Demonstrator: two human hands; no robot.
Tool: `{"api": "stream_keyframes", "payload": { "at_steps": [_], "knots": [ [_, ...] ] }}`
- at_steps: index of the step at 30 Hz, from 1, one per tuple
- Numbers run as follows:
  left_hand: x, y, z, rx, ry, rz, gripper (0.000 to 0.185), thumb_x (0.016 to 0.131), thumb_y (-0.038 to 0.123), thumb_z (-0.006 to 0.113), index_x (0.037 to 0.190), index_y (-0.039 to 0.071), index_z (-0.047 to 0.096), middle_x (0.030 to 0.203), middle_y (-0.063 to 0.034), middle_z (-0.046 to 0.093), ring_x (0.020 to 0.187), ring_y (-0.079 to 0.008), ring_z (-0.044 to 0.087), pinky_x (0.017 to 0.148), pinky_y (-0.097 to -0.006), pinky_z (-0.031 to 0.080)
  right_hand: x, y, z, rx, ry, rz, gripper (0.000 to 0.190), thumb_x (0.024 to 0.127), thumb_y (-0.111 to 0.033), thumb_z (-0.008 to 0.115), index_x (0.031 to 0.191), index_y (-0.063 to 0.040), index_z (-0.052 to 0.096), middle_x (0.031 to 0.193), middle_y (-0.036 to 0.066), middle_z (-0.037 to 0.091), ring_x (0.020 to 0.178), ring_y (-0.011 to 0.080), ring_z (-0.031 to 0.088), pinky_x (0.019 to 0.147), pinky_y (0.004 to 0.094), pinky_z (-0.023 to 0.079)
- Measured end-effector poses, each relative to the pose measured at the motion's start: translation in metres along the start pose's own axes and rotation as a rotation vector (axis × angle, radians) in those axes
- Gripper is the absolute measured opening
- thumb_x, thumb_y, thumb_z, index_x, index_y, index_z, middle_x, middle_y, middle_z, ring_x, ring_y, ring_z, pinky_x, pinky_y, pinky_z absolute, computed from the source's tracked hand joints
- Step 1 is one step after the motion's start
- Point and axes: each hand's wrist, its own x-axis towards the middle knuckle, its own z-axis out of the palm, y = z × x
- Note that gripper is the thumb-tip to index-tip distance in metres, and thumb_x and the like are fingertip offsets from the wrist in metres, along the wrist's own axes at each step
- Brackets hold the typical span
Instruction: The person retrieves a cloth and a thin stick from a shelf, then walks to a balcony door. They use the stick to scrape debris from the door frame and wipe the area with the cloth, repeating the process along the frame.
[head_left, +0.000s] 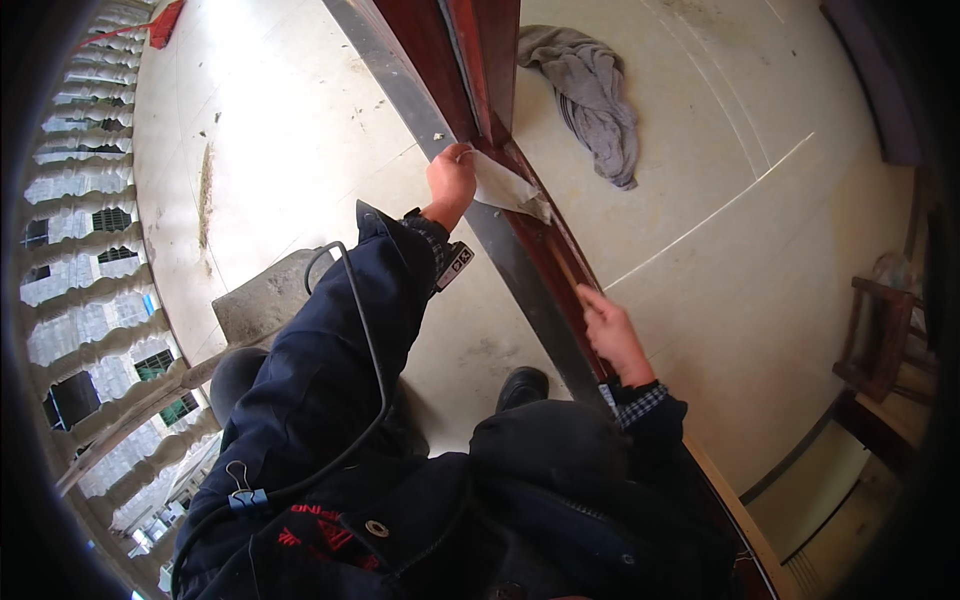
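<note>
My left hand pinches the edge of a whitish sheet, perhaps paper or thin plastic. The sheet slants over a dark red wooden door sill, and small debris shows at its lower right end. My right hand grips a thin wooden stick or handle that runs along the sill's groove towards the sheet. Whether the stick's far end carries a tool head cannot be made out. Just above the sheet, the red-brown door leaf stands over the sill.
A crumpled grey towel lies on the tiled floor beyond the sill. To my left are a shovel with a wooden shaft, a balustrade and a red dustpan. A wooden stool stands far right.
</note>
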Motion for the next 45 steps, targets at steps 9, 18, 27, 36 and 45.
{"api": "stream_keyframes", "payload": {
  "at_steps": [9, 18, 27, 36, 45],
  "knots": [
    [-0.001, 0.0, 0.018, -0.443, -0.087, -0.115, 0.032, 0.084, -0.004, 0.051, 0.116, 0.001, 0.053, 0.091, -0.0097, 0.063, 0.075, -0.0163, 0.064, 0.066, -0.0283, 0.053, 0.015, -0.021, 0.034, -0.519, 0.266, -0.596, 0.045, 0.087, -0.004, 0.052, 0.131, -0.014, 0.052, 0.078, 0.02, 0.062, 0.069, 0.0382, 0.062, 0.061, 0.0433, 0.049],
    [-0.017, -0.02, 0.002, -0.187, 0.072, 0.083, 0.028, 0.075, -0.01, 0.049, 0.097, 0.002, 0.061, 0.116, -0.0184, 0.058, 0.104, -0.033, 0.058, 0.092, -0.0355, 0.045, 0.103, -0.074, 0.071, -0.941, 0.235, -0.654, 0.048, 0.085, -0.004, 0.048, 0.133, -0.01, 0.049, 0.074, 0.02, 0.059, 0.062, 0.036, 0.062, 0.056, 0.0441, 0.051],
    [-0.089, 0.009, -0.03, -0.023, -0.259, 0.239, 0.026, 0.075, -0.004, 0.052, 0.098, 0.002, 0.063, 0.112, -0.0198, 0.057, 0.102, -0.0361, 0.057, 0.087, -0.0391, 0.047, 0.148, -0.082, 0.108, -0.819, 0.289, -0.562, 0.042, 0.09, -0.01, 0.045, 0.13, 0.003, 0.044, 0.079, 0.023, 0.064, 0.068, 0.0363, 0.066, 0.057, 0.0432, 0.053],
    [-0.124, 0.091, -0.163, 0.487, -1.06, 0.427, 0.027, 0.086, 0.012, 0.057, 0.111, 0.001, 0.059, 0.102, -0.0183, 0.062, 0.094, -0.033, 0.061, 0.082, -0.04, 0.049, 0.126, -0.058, 0.114, -0.852, 0.307, -0.482, 0.043, 0.091, -0.01, 0.044, 0.133, 0.0, 0.04, 0.077, 0.023, 0.063, 0.066, 0.0354, 0.066, 0.057, 0.0433, 0.055],
    [-0.171, 0.128, -0.216, 0.203, -1.09, 0.398, 0.032, 0.081, 0.005, 0.059, 0.112, 0.0, 0.055, 0.11, -0.0187, 0.058, 0.101, -0.0372, 0.057, 0.086, -0.0403, 0.049, 0.176, -0.103, 0.132, -0.794, 0.33, -0.53, 0.041, 0.092, -0.011, 0.042, 0.131, 0.002, 0.042, 0.083, 0.025, 0.065, 0.073, 0.0391, 0.066, 0.063, 0.0454, 0.054]
  ]
}}
